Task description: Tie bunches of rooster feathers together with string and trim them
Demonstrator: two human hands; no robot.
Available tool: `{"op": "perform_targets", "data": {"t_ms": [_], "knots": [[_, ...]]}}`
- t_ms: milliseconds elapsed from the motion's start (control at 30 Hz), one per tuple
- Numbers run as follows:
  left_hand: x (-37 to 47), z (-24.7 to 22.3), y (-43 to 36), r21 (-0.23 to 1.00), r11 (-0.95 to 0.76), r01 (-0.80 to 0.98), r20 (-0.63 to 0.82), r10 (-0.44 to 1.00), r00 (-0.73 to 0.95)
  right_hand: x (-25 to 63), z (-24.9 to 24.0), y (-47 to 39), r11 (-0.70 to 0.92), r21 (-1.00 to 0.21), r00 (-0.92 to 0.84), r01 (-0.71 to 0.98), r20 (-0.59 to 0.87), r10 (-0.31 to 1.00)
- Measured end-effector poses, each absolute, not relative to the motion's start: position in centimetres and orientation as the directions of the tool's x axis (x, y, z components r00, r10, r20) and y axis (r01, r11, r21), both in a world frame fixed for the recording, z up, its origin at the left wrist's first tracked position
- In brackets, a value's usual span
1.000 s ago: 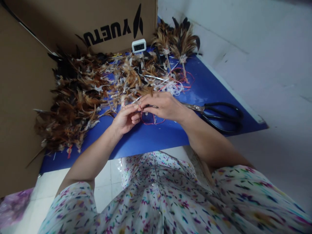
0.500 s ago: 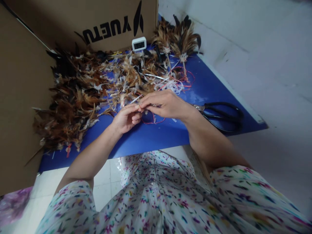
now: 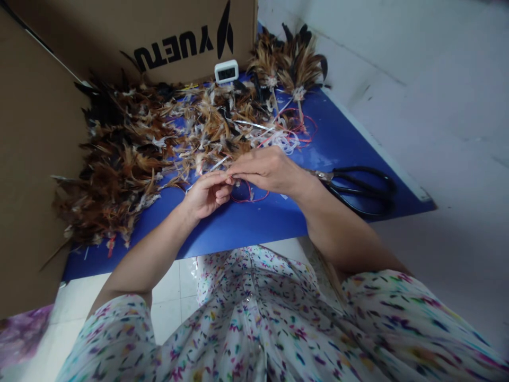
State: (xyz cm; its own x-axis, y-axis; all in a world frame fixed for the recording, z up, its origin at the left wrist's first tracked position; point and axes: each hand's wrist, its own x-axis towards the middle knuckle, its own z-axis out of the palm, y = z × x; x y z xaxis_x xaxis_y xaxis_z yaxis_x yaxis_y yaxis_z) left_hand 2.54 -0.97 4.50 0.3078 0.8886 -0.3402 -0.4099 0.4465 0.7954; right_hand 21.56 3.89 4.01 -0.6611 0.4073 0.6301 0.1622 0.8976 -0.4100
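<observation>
My left hand (image 3: 205, 194) and my right hand (image 3: 269, 171) meet fingertip to fingertip over the blue board (image 3: 262, 223). Both pinch a thin red string (image 3: 249, 197), which loops down onto the board under my right hand. A pale feather quill seems to stick out from between the fingertips, toward the feather pile. A large heap of brown, black and white feathers (image 3: 131, 159) lies just beyond and left of my hands. Black scissors (image 3: 358, 187) lie on the board right of my right wrist.
Two tied feather bundles (image 3: 292, 63) stand at the far right of the heap, with tangled red and white strings (image 3: 290, 135) near them. A small white digital clock (image 3: 226, 71) sits against a cardboard box (image 3: 159, 37). A cardboard wall (image 3: 27, 159) borders the left.
My hands stay joined on the string and shift only slightly; the right hand has lowered a little over the loop. Nothing else has moved.
</observation>
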Motion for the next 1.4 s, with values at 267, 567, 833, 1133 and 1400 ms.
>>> {"op": "perform_targets", "data": {"t_ms": [267, 567, 833, 1133, 1400], "knots": [[2.6, 4.3, -0.8, 0.764, 0.471, -0.440, -0.389, 0.881, 0.269, 21.3, 4.6, 3.8, 0.843, -0.508, -0.644, 0.178, 0.588, 0.490], [2.4, 3.9, -0.4, 0.839, 0.417, -0.349, -0.349, 0.905, 0.242, 20.5, 4.0, 3.8, 0.426, -0.897, -0.500, 0.116, 0.318, 0.805], [1.6, 2.8, -0.3, 0.990, -0.040, -0.135, 0.043, 0.999, 0.021, 20.4, 4.4, 3.9, 0.055, -0.998, -0.540, 0.038, 0.026, 0.841], [1.3, 2.5, -0.5, 0.996, -0.053, -0.071, 0.061, 0.990, 0.125, 20.4, 4.7, 3.7, -0.089, -0.994, -0.602, 0.061, -0.108, 0.791], [1.3, 3.0, -0.4, 0.999, -0.051, -0.010, 0.052, 0.978, 0.201, 20.4, 4.3, 3.9, -0.104, -0.990, -0.636, 0.096, -0.141, 0.759]]}}
